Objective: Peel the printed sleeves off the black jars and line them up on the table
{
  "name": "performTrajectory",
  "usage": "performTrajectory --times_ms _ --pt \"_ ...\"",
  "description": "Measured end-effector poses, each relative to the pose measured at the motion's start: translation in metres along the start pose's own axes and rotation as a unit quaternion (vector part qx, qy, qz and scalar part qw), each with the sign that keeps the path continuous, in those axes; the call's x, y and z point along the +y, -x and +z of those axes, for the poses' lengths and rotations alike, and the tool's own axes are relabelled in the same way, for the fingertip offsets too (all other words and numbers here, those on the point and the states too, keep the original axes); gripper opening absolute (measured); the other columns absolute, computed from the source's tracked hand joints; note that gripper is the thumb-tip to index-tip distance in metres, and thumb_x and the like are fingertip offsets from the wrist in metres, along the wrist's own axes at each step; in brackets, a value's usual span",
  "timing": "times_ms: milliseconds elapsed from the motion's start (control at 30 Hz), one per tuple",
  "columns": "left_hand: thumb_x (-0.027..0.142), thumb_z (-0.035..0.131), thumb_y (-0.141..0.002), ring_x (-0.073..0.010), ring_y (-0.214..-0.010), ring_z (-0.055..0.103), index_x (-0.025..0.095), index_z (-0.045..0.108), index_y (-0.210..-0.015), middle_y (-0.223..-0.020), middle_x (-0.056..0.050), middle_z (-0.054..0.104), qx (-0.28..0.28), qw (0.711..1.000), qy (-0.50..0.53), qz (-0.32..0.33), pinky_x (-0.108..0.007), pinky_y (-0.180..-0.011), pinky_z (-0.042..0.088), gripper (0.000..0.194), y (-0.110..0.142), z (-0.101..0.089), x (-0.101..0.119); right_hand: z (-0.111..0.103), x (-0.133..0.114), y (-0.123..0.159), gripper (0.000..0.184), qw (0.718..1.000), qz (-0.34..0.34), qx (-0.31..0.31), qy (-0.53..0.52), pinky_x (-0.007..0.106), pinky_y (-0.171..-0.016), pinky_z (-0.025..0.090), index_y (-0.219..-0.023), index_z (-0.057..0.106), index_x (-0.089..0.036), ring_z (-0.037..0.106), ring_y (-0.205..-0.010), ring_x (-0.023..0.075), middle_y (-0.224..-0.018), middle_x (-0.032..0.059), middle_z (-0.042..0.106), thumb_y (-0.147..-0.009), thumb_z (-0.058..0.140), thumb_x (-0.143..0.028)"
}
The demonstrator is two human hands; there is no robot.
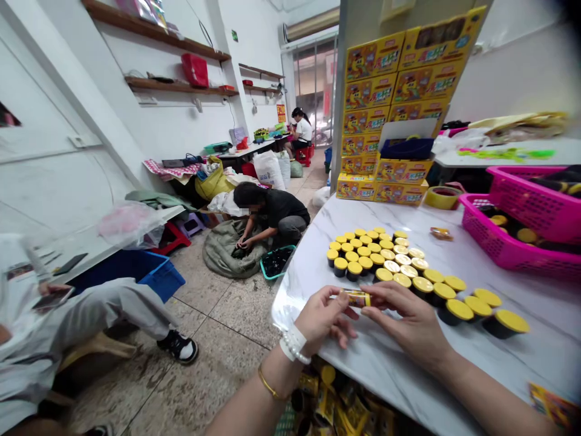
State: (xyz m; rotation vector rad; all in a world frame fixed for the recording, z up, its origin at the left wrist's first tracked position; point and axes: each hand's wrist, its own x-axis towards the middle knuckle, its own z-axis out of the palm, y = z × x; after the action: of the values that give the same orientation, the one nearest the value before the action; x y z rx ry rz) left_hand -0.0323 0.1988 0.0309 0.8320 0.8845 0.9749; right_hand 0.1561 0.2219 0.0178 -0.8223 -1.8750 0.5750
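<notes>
Over the table's front edge, my left hand (316,315) and my right hand (411,324) both hold a small yellow-lidded tub (356,298) lying on its side. A printed wrapper shows around its wall, and its yellow end points toward my right hand. The left fingers pinch one end, and the right thumb and fingers grip the lidded end. Just behind my hands, many black tubs with yellow lids (384,254) stand upright in loose rows on the white marbled table (313,242). A small wrapped piece (441,234) lies beyond them.
Pink baskets (499,242) holding dark tubs stand at the right, near a tape roll (442,197). Yellow printed boxes (370,91) are stacked behind. Below the table edge lie wrapped tubs (336,406). A person (272,212) crouches by a sack; another sits at left.
</notes>
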Motion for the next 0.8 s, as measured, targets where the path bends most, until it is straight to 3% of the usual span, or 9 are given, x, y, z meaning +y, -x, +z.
performTrajectory --times_ms 100,233,367,433,533,600,667,733,800 --pt "0.055 0.076 -0.073 -0.0122 -0.05 0.063 0.014 0.055 -0.097 -0.075 -0.004 0.067 0.003 1.0 0.016 0.006 -0.018 -0.036 0.042 0.052 0.001 -0.005 0.0 0.001 0.004 0.002 0.03 1.0 0.019 -0.011 -0.017 0.028 -0.069 0.061 -0.117 0.069 -0.026 0.069 -0.08 0.0167 -0.108 0.0073 0.066 -0.087 0.069 -0.024" --pt "0.05 0.079 -0.071 -0.0107 -0.052 0.061 0.012 0.059 -0.094 -0.078 -0.006 0.069 0.016 0.999 0.024 0.022 -0.018 -0.038 0.041 0.048 -0.001 -0.006 -0.003 0.003 0.003 0.004 0.028 0.996 0.058 -0.024 -0.058 0.031 -0.071 0.063 -0.112 0.066 -0.023 0.071 -0.078 0.0179 -0.098 0.0059 0.069 -0.084 0.071 -0.026" --pt "0.041 0.075 -0.076 -0.0101 -0.054 0.058 0.011 0.064 -0.098 -0.074 -0.004 0.068 0.034 0.994 -0.072 0.079 -0.022 -0.051 0.046 0.039 0.001 -0.004 -0.008 0.005 -0.004 0.001 0.022 0.985 0.136 -0.027 -0.107 0.032 -0.069 0.061 -0.098 0.07 -0.02 0.07 -0.076 0.019 -0.088 0.006 0.072 -0.081 0.074 -0.032" --pt "0.032 0.073 -0.079 -0.0143 -0.07 0.064 0.013 0.067 -0.104 -0.085 -0.006 0.071 0.061 0.969 -0.183 0.152 -0.027 -0.067 0.052 0.032 0.004 -0.002 -0.01 0.006 -0.008 0.0 0.021 0.968 0.193 -0.046 -0.151 0.03 -0.065 0.06 -0.092 0.07 -0.018 0.069 -0.071 0.0177 -0.081 0.0051 0.072 -0.08 0.074 -0.034" --pt "0.025 0.071 -0.081 -0.0212 -0.099 0.064 0.016 0.069 -0.106 -0.106 -0.009 0.07 0.072 0.921 -0.306 0.231 -0.033 -0.09 0.051 0.027 0.008 -0.001 -0.013 0.008 -0.011 -0.002 0.02 0.948 0.229 -0.067 -0.209 0.029 -0.066 0.059 -0.088 0.068 -0.017 0.069 -0.07 0.0162 -0.08 0.0043 0.072 -0.077 0.076 -0.032" --pt "0.029 0.07 -0.083 -0.0192 -0.09 0.066 0.016 0.065 -0.112 -0.102 -0.009 0.07 0.05 0.927 -0.303 0.215 -0.031 -0.082 0.054 0.032 0.008 -0.004 -0.012 0.008 -0.01 -0.002 0.021 0.943 0.23 -0.058 -0.232 0.031 -0.069 0.059 -0.089 0.067 -0.018 0.07 -0.075 0.0165 -0.084 0.0043 0.072 -0.076 0.077 -0.03" --pt "0.038 0.069 -0.085 -0.0144 -0.067 0.064 0.016 0.057 -0.122 -0.09 -0.006 0.068 0.034 0.954 -0.25 0.16 -0.026 -0.059 0.053 0.045 0.005 -0.01 -0.009 0.007 -0.006 -0.002 0.022 0.952 0.21 -0.04 -0.217 0.032 -0.072 0.059 -0.093 0.067 -0.018 0.07 -0.077 0.0166 -0.086 0.004 0.072 -0.075 0.077 -0.028" --pt "0.045 0.065 -0.086 -0.011 -0.052 0.058 0.015 0.054 -0.12 -0.079 -0.002 0.064 0.014 0.977 -0.187 0.097 -0.022 -0.044 0.046 0.047 0.002 -0.015 -0.005 0.004 -0.003 -0.003 0.023 0.972 0.162 -0.027 -0.17 0.034 -0.075 0.059 -0.096 0.069 -0.019 0.069 -0.079 0.0165 -0.089 0.0039 0.071 -0.075 0.077 -0.025" --pt "0.047 0.063 -0.088 -0.0086 -0.047 0.054 0.013 0.058 -0.11 -0.07 0.0 0.061 -0.006 0.986 -0.156 0.065 -0.019 -0.042 0.043 0.041 -0.001 -0.018 0.0 0.001 -0.001 -0.004 0.024 0.986 0.111 -0.024 -0.124 0.034 -0.077 0.058 -0.097 0.071 -0.02 0.068 -0.081 0.0165 -0.092 0.0042 0.072 -0.075 0.077 -0.022"
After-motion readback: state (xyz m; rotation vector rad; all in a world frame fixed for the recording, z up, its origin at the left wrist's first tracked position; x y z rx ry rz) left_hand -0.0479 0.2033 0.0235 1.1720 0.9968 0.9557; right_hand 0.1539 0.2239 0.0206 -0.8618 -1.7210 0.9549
